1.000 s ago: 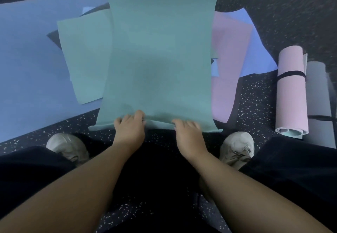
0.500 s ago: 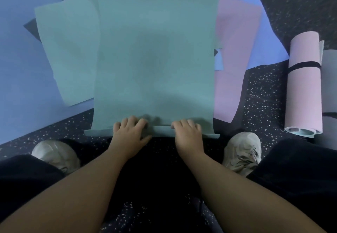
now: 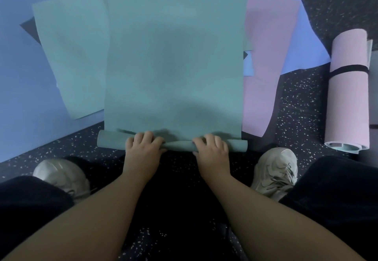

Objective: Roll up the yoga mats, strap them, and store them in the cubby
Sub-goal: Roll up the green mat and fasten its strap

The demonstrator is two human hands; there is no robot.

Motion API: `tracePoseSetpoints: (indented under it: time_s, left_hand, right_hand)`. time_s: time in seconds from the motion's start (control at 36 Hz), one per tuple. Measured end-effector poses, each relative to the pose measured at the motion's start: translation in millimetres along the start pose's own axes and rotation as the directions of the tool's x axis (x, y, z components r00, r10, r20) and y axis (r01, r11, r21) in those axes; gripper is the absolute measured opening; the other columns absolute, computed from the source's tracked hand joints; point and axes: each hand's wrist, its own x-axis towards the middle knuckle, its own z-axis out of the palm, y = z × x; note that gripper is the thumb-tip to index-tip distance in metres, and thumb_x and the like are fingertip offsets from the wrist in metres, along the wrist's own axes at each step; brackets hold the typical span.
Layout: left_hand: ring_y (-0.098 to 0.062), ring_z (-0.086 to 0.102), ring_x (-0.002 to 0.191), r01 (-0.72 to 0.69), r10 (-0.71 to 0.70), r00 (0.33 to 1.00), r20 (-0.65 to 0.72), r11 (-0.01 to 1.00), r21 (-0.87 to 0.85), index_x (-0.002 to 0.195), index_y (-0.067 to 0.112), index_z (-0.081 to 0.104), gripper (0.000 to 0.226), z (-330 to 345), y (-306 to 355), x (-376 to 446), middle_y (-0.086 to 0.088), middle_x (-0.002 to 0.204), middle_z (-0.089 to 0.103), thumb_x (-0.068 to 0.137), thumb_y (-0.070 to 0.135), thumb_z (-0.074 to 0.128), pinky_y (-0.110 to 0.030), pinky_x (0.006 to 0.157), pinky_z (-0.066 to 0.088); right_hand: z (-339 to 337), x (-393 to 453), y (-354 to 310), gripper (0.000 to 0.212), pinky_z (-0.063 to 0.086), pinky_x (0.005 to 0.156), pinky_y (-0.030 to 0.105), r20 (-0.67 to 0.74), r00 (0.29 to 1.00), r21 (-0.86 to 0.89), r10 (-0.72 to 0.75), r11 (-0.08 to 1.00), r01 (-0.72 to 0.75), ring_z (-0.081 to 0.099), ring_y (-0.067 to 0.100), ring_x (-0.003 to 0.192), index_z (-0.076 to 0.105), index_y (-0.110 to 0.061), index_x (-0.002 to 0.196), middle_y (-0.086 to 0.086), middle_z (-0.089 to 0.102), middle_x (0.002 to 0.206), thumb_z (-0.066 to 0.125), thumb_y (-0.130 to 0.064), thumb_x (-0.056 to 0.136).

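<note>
A teal yoga mat lies flat in front of me, stretching away from my feet. Its near end is curled into a thin roll. My left hand grips the roll left of centre, fingers curled over its top. My right hand grips it right of centre in the same way. At the right a rolled pink mat lies on the floor with a black strap round it.
A second teal mat, a blue mat and a pink mat lie flat and overlapping on the speckled dark floor. My two shoes flank my hands. A grey rolled mat edge shows far right.
The teal mat's near edge has gone from a lifted flap to a thin tight roll under both hands. The view has moved closer to the mat.
</note>
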Motion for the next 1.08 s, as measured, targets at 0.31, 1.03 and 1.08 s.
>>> tracePoseSetpoints:
  time_s: [0.31,1.03,1.08]
  left_hand:
    - [-0.030,0.059,0.075,0.004,-0.004,0.994,0.107,1.000,0.004,0.092,0.016,0.058,0.029,-7,-3,22,-0.002,0.084,0.065,0.098,0.037,0.038,-0.035,0.063,0.033]
    - [-0.029,0.048,0.080,-0.041,0.039,0.997,0.071,0.999,0.034,0.093,0.015,0.060,0.051,-2,-5,18,-0.009,0.089,0.055,0.063,0.053,0.075,-0.040,0.067,0.041]
    - [-0.030,0.049,0.080,-0.019,0.017,0.995,0.098,1.000,0.024,0.094,0.015,0.059,0.056,-2,-4,20,-0.009,0.090,0.055,0.055,0.044,0.086,-0.041,0.068,0.043]
  right_hand:
    - [-10,24,10,0.032,0.034,0.083,0.040,0.100,0.978,-0.063,-0.180,0.980,0.187,0.050,0.030,0.109,0.053,-0.017,0.121,0.004,0.060,0.119,0.034,-0.035,0.104]
    - [2,22,-12,0.019,0.044,0.058,0.030,-0.108,0.994,-0.041,-0.013,0.999,0.009,0.056,0.025,0.072,0.058,-0.015,0.076,0.004,0.055,0.078,0.058,-0.035,0.075]
    - [2,19,-13,0.032,0.046,0.063,0.032,-0.095,0.995,-0.010,0.001,1.000,-0.002,0.055,0.025,0.076,0.058,-0.015,0.082,0.004,0.055,0.082,0.049,-0.045,0.073]
